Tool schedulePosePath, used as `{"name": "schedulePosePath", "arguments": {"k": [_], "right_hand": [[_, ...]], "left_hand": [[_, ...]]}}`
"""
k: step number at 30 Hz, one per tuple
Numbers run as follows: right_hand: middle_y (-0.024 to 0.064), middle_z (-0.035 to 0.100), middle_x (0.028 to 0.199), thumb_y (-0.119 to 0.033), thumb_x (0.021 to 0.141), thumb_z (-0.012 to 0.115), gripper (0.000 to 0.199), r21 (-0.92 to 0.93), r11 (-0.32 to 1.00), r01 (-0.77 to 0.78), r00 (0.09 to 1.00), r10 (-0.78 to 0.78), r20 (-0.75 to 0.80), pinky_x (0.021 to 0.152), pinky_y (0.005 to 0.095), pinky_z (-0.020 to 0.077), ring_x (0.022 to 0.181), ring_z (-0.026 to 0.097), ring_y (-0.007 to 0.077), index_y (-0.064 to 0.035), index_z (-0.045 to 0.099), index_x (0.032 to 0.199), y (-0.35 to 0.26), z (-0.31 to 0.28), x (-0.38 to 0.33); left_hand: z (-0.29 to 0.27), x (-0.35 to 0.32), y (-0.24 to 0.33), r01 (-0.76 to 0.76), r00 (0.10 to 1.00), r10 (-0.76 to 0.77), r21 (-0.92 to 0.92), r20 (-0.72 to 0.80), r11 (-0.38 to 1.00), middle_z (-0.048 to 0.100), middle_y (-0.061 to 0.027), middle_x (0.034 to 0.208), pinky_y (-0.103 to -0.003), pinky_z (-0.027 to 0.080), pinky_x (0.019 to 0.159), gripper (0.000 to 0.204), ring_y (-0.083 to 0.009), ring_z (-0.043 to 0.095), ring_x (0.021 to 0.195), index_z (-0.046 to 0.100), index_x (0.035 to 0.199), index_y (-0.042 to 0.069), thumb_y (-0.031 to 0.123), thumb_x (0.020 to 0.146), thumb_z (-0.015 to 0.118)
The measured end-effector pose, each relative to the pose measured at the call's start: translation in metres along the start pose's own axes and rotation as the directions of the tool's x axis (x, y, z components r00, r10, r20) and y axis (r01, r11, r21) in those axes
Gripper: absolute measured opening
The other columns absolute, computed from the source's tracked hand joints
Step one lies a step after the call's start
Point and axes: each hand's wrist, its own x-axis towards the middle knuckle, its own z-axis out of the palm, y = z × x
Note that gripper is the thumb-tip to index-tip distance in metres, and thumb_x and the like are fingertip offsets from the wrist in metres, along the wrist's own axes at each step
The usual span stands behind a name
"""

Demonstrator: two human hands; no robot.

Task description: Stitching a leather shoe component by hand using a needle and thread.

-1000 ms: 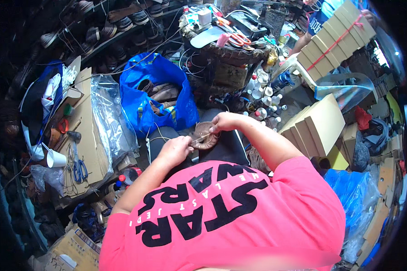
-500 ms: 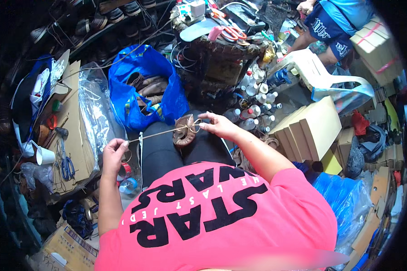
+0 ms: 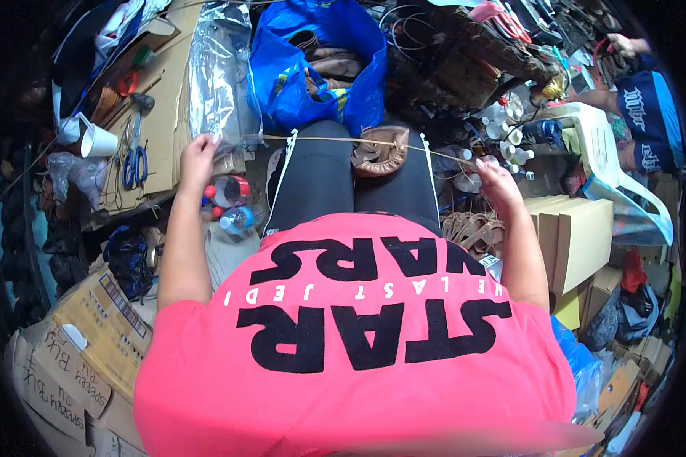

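Observation:
A brown leather shoe upper (image 3: 381, 154), gathered in puckers along its edge, rests across my thighs. From it a thin tan cord (image 3: 320, 139) stretches nearly straight out to both sides. My left hand (image 3: 198, 162) pinches the cord's left end, beside the clear plastic sheet. My right hand (image 3: 500, 185) pinches the other end out past my right thigh, and a loose bit of cord hangs by its fingers. Neither hand touches the leather itself.
Ahead of my knees stands a blue bag (image 3: 270, 84) of brown leather pieces. Scissors (image 3: 135, 164) and a white cup (image 3: 97, 141) lie at left on cardboard. Plastic bottles, a white plastic chair (image 3: 587, 137), tan boxes (image 3: 579, 244) and another person (image 3: 648, 122) are at right.
My right hand has moved right, away from the leather, drawing its cord end outward. The cord's loops at the leather have pulled straight. The whole view has shifted.

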Motion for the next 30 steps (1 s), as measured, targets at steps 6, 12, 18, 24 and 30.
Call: {"name": "schedulePosePath", "arguments": {"k": [6, 12, 18, 24, 30], "right_hand": [[-0.002, 0.056, 0.08, -0.015, 0.085, 0.058, 0.021, -0.349, 0.909, 0.226, 0.964, -0.261, -0.057, 0.061, 0.0232, 0.0412, 0.067, 0.051, 0.0084, -0.0041, 0.064, 0.103, -0.04, 0.024, -0.024], [0.0044, 0.056, 0.08, -0.006, 0.076, 0.065, 0.011, -0.466, 0.627, 0.624, 0.781, -0.53, 0.332, 0.07, 0.0255, 0.044, 0.078, 0.055, 0.0131, -0.0057, 0.066, 0.088, -0.083, 0.094, 0.001], [0.0017, 0.051, 0.079, -0.005, 0.073, 0.068, 0.012, -0.511, 0.592, 0.623, 0.782, -0.47, 0.408, 0.068, 0.0248, 0.0427, 0.074, 0.052, 0.0121, -0.0075, 0.067, 0.085, -0.086, 0.107, 0.012], [-0.0004, 0.049, 0.077, -0.005, 0.073, 0.069, 0.012, -0.528, 0.558, 0.641, 0.768, -0.448, 0.459, 0.066, 0.023, 0.0409, 0.072, 0.048, 0.0099, -0.0069, 0.067, 0.085, -0.082, 0.107, 0.013], [0.0024, 0.055, 0.076, -0.008, 0.071, 0.071, 0.012, -0.433, 0.671, 0.601, 0.793, -0.436, 0.425, 0.068, 0.0255, 0.0434, 0.074, 0.054, 0.0128, -0.0074, 0.067, 0.082, -0.067, 0.11, 0.016]], "left_hand": [[0.045, 0.003, 0.109, -0.487, 0.78, 0.549, 0.259, -0.302, 0.834, 0.062, -0.0152, 0.104, -0.033, 0.046, 0.085, 0.024, -0.0278, 0.059, 0.098, 0.063, 0.103, 0.005, 0.01, 0.081, 0.056], [0.12, -0.005, 0.191, -0.555, 0.806, 0.488, 0.14, 0.334, 0.82, 0.062, -0.0132, 0.107, -0.033, 0.045, 0.085, 0.027, -0.0248, 0.058, 0.1, 0.065, 0.102, 0.009, 0.017, 0.076, 0.065], [0.189, -0.001, 0.2, -0.204, 0.524, 0.448, -0.404, 0.724, 0.892, 0.062, -0.0046, 0.099, -0.027, 0.043, 0.085, 0.03, -0.011, 0.055, 0.093, 0.06, 0.103, 0.002, 0.019, 0.08, 0.065], [0.205, 0.014, 0.197, -0.199, 0.502, 0.386, -0.331, 0.774, 0.922, 0.061, -0.0005, 0.085, -0.025, 0.044, 0.072, 0.024, -0.0077, 0.054, 0.077, 0.063, 0.091, 0.004, 0.022, 0.076, 0.07], [0.207, 0.013, 0.199, -0.107, 0.456, 0.306, -0.289, 0.836, 0.951, 0.062, 0.0027, 0.075, -0.023, 0.042, 0.069, 0.018, -0.0068, 0.054, 0.072, 0.065, 0.083, 0.005, 0.021, 0.076, 0.071]]}}
